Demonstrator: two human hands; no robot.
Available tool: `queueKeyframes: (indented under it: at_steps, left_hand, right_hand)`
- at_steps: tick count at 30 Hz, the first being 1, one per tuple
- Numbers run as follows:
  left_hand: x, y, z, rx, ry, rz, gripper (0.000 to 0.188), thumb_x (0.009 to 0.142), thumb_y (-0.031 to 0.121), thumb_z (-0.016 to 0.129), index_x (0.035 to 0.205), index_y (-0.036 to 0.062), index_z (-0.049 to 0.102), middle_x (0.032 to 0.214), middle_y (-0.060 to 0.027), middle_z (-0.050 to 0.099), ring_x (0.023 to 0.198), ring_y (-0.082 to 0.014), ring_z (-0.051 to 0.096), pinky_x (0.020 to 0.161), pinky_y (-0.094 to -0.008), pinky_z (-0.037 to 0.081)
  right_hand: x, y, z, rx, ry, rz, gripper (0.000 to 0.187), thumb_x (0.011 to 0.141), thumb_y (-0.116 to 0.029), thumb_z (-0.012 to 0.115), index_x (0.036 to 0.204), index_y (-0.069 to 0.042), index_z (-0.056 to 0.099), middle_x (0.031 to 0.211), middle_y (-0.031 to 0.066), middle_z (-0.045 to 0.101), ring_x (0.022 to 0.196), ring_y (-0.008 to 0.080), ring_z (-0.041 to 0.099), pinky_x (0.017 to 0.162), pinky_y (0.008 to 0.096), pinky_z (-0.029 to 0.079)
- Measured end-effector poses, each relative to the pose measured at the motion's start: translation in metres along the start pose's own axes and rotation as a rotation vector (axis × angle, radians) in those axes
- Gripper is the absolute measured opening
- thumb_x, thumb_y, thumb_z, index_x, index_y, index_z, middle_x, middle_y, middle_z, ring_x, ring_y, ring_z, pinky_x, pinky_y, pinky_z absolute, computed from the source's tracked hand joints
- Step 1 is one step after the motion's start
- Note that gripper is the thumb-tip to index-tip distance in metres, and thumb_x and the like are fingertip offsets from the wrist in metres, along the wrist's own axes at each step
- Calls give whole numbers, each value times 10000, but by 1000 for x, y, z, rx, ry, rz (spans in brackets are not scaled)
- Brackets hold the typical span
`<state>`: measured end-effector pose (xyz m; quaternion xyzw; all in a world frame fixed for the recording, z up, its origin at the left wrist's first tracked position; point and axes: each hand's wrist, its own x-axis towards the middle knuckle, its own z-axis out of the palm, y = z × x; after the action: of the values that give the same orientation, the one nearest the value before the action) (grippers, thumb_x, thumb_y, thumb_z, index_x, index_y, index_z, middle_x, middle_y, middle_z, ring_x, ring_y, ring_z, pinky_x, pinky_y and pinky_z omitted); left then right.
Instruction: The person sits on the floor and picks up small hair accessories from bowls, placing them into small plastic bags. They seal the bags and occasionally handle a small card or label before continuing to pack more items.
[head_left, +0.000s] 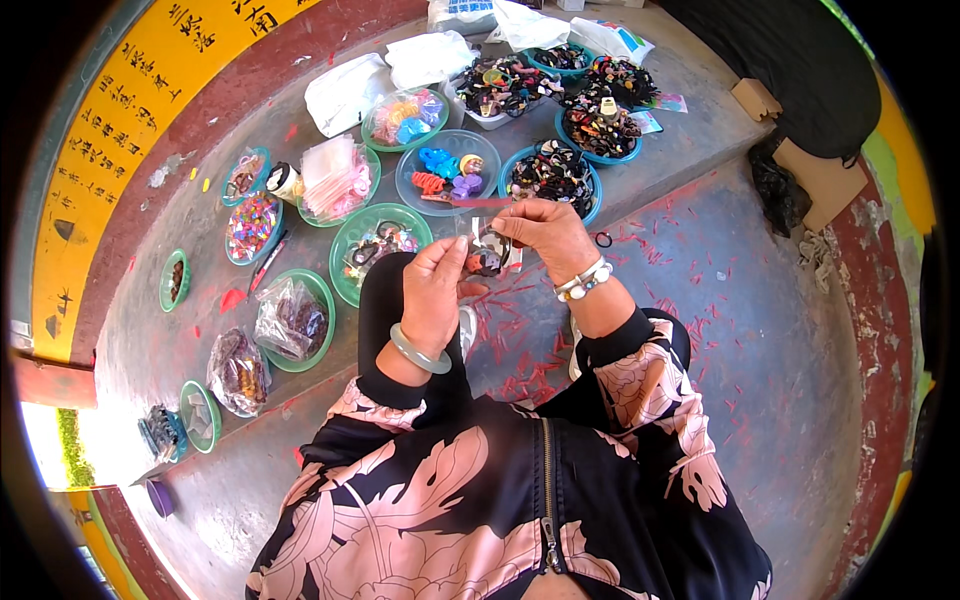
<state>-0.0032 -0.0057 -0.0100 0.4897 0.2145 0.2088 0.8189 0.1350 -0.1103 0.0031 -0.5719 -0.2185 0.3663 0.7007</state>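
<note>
Between my two hands is a small clear plastic bag (487, 262) with dark hair ties and a reddish piece inside. My left hand (432, 300) pinches the bag's left edge between thumb and fingers. My right hand (548, 232) is closed at the bag's upper right corner. A thin red strip (480, 203) runs along the top, reaching the right fingers; whether it is still joined to the bag, I cannot tell. Just beyond the hands stand a clear bowl (407, 180) of coloured coil ties and a blue basin (598, 195) of black hair ties.
Several green bowls (330, 300) and plastic bags of dark items (240, 372) line the raised ledge at left. Basins of hair ties (500, 88) and white bags (348, 92) stand farther back. Red strips (520, 345) litter the lower floor. Cardboard (820, 185) lies at right.
</note>
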Motion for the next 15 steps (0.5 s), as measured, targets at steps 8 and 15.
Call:
queueKeyframes:
  at_steps: [8,15]
  left_hand:
    - [-1,14,8,51,-74,-28,255,824,122,612,1056,26,569,860,-21,605,704,-78,573,498,-187,495]
    - [2,9,4,23,-45,-19,170,832,128,606,960,16,613,803,-33,616,648,-90,574,482,-190,488]
  right_hand:
    - [-1,2,1,-104,-50,-140,113,767,-45,658,848,32,643,778,46,637,695,88,569,631,212,460]
    - [-1,5,1,-212,-160,-193,102,782,-5,620,877,28,634,786,45,632,716,81,566,628,211,464]
